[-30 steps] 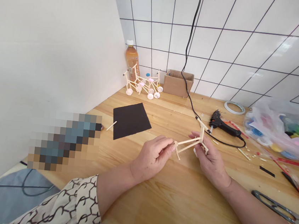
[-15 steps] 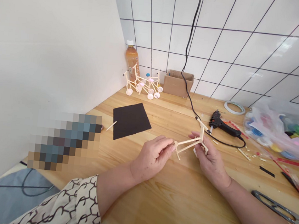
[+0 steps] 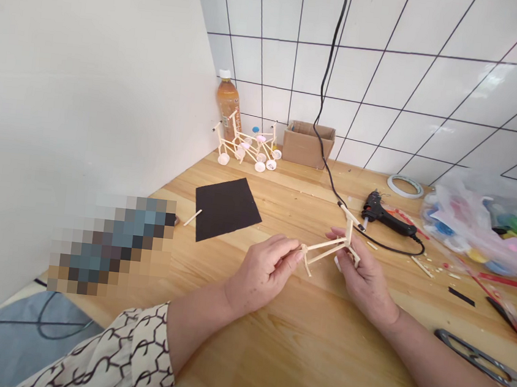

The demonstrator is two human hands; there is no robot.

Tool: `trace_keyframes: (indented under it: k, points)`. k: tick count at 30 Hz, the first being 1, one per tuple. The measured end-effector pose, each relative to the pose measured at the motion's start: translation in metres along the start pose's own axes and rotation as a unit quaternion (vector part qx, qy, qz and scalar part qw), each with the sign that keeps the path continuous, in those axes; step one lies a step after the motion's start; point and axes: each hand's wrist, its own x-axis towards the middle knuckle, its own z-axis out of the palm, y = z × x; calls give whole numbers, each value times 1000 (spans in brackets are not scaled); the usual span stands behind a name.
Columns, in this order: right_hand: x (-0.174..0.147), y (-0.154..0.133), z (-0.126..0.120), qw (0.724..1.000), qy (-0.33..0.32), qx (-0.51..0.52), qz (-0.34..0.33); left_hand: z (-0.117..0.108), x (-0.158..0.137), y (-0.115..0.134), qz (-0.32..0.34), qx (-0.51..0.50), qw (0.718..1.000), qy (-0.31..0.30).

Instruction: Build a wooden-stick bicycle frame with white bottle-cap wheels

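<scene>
A small bicycle frame made of thin wooden sticks (image 3: 328, 244) is held between my two hands above the table. Its handlebar, with black tips, points up at the right end. My left hand (image 3: 271, 269) pinches the left end between thumb and fingertips. At the handlebar end, my right hand (image 3: 363, 272) grips the frame with the thumb in front and fingers behind. A bit of something white shows beside the right thumb, partly hidden. Just beyond my right hand, a black hot glue gun (image 3: 388, 216) lies on the table.
Several finished stick bicycles (image 3: 245, 146) stand by a drink bottle (image 3: 228, 98) and a cardboard box (image 3: 307, 146). A black sheet (image 3: 228, 209) lies left of centre. On the right are a tape roll (image 3: 406, 185), a bag of caps (image 3: 490, 224), scraps and snips (image 3: 481, 360).
</scene>
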Motion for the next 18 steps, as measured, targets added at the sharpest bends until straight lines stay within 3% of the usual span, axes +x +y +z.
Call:
trace_keyframes:
  k: [18]
  points:
    - [0, 1, 0, 1000, 4, 4, -3, 0, -1, -1, -9, 0, 1000, 0]
